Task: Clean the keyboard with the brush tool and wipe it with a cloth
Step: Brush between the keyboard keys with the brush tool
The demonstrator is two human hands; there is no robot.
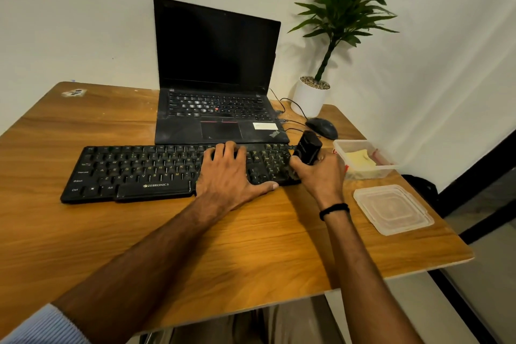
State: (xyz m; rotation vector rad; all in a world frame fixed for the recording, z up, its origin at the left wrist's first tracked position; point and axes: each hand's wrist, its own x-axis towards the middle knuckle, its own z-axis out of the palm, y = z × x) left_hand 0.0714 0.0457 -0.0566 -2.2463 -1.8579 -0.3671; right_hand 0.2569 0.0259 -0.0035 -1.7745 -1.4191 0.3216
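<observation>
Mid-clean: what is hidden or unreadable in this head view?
Head view, brush tool: its working end, hidden by the right hand.
Head view, keyboard: keys covered by the left hand lying on it.
Head view, container: red item beside the yellow cloth, too blurred to name.

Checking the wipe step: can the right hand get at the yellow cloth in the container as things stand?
Probably, in reach: the container stands uncovered beside the right hand, lid lying apart, cloth exposed. But that hand grips the brush tool, so it must free itself first.
</observation>
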